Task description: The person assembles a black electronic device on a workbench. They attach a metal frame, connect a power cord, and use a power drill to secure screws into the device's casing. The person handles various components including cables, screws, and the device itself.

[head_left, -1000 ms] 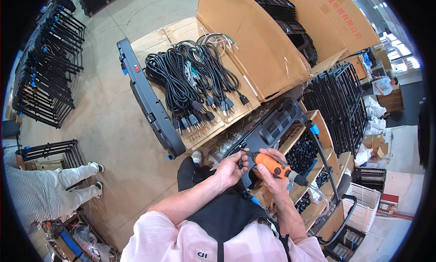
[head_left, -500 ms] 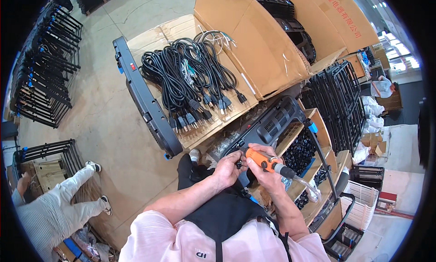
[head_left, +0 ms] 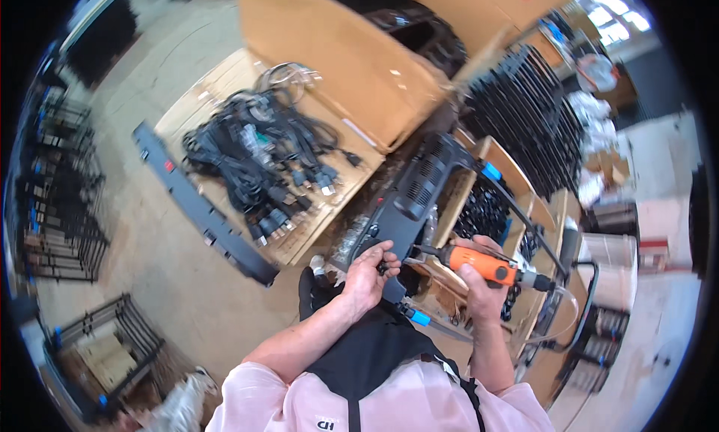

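My right hand (head_left: 483,291) is wrapped round an orange pneumatic screwdriver (head_left: 487,266), whose clear hose trails off at its back end. The tool lies nearly level, its dark tip pointing left toward a long black plastic machine housing (head_left: 410,196) with vent slots. Whether the tip touches the housing I cannot tell. Over the housing's near part is my left hand (head_left: 365,278), fingers curled, with small dark bits showing at the fingertips that are too small to name. A blue-wrapped black tube (head_left: 416,316) sticks out below the housing.
A cardboard-topped surface (head_left: 296,241) holds bundled black power cords (head_left: 251,155). Another long black housing (head_left: 206,218) stands along its left edge. A large carton (head_left: 352,65) rises behind. To the right are wooden bins of black parts (head_left: 483,211) and stacked black frames (head_left: 524,121).
My right hand has carried the screwdriver to the right, away from my left hand, and levelled it. My view has turned, shifting the surroundings. The person at lower left is mostly out of view.
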